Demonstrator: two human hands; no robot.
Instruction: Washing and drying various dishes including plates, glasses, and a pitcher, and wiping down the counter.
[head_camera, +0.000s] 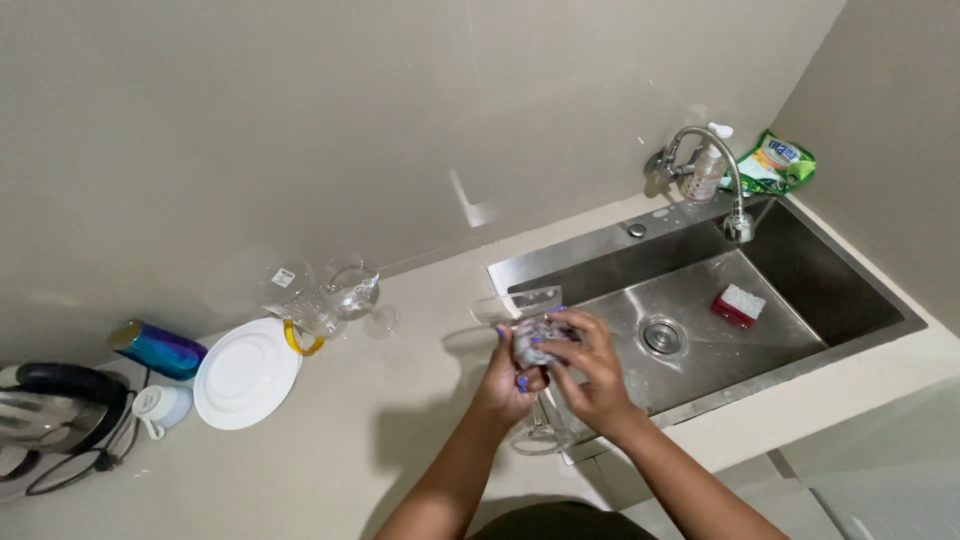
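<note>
My two hands meet over the front left corner of the steel sink (850, 300). In my left hand (503, 385) is a clear stemmed glass (538, 438). Its round foot points toward me and its bowl tilts away over the sink rim. My right hand (592, 378) presses a grey, crumpled scrubber (535, 338) against the bowl of the glass. Both hands overlap around the bowl, so much of the glass is hidden.
A red and white sponge (738, 304) lies in the sink by the drain (662, 335). Behind the curved tap (712, 165) are a soap bottle (706, 172) and green packet (780, 163). Left on the counter: clear glasses (345, 295), white plate (247, 373), blue tumbler (158, 349), white mug (160, 407), black-handled kettle (50, 405).
</note>
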